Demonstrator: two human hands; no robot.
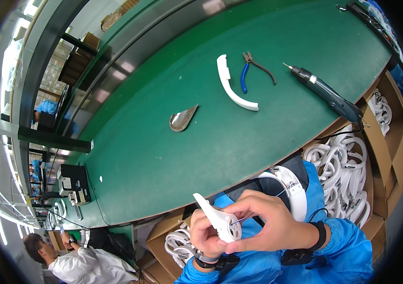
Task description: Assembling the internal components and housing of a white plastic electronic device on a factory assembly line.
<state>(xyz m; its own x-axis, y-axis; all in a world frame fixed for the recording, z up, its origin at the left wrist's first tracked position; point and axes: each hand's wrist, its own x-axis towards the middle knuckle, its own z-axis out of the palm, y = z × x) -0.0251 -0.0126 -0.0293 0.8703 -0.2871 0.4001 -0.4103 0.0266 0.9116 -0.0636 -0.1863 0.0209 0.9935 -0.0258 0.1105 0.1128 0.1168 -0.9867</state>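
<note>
My left hand (203, 235) is closed round a white plastic part (215, 215) with a flat tapering arm and a round, open end. At that round end my right hand (273, 221) has its fingers bent together on a thin dark wire (243, 219), its thumb beside the part's lower rim. The wire runs from inside the round end toward my right fingers. In my lap rests a curved white housing (297, 199), with a thin wire leading from it toward my right hand, which partly hides it.
On the green bench (144, 151) lie a curved white strip (232, 90), blue-handled pliers (245, 75), an electric screwdriver (327, 92) and a scoop-shaped shell (182, 119). Boxes of white parts (346, 175) stand at right and below the bench edge. Another person (85, 262) works at lower left.
</note>
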